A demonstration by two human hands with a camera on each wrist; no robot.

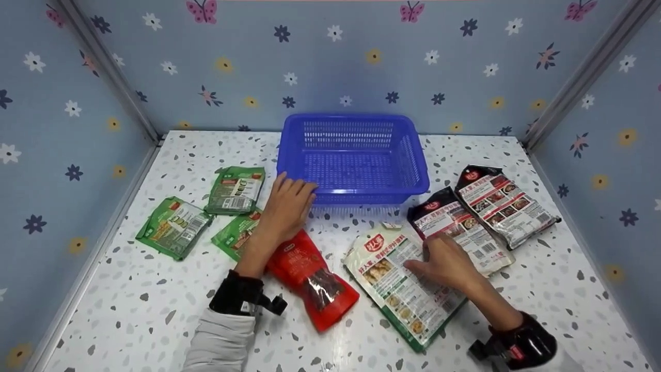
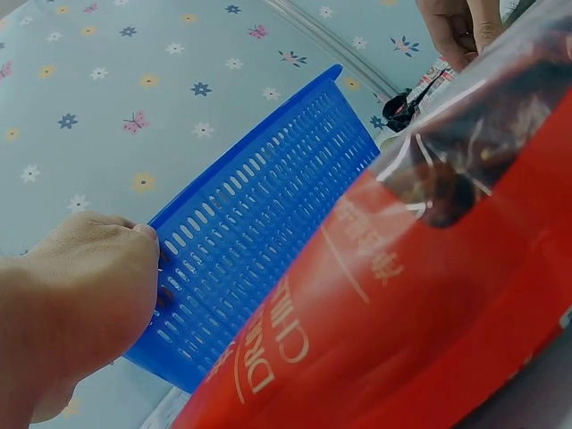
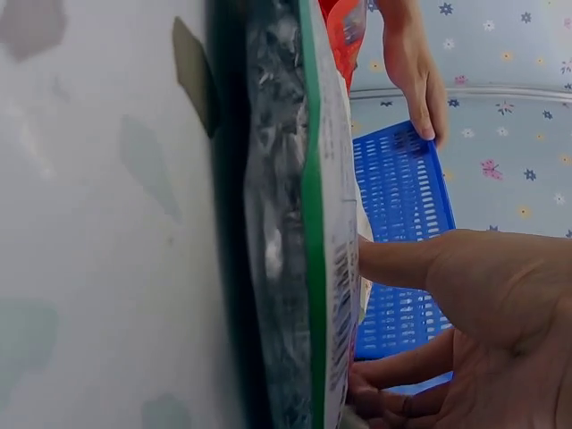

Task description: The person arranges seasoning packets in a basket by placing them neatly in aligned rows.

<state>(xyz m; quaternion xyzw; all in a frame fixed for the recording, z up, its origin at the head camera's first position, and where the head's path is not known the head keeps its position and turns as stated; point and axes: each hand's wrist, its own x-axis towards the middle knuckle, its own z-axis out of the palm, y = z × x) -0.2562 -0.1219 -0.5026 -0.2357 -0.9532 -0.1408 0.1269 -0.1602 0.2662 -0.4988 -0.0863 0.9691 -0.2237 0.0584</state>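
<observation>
My left hand grips the front left corner of a blue plastic basket, thumb and fingers on its rim. Under that forearm lies a red packet of dried chilli, partly over a green packet. My right hand rests on a white and green seasoning packet. In the right wrist view its thumb and bent fingers touch the packet's face, spread apart. Beside that hand, a black and white packet lies partly hidden by it.
Two more green packets lie on the speckled table at the left. At the far right lies another black and white packet. Flowered wall panels enclose the table behind and at both sides.
</observation>
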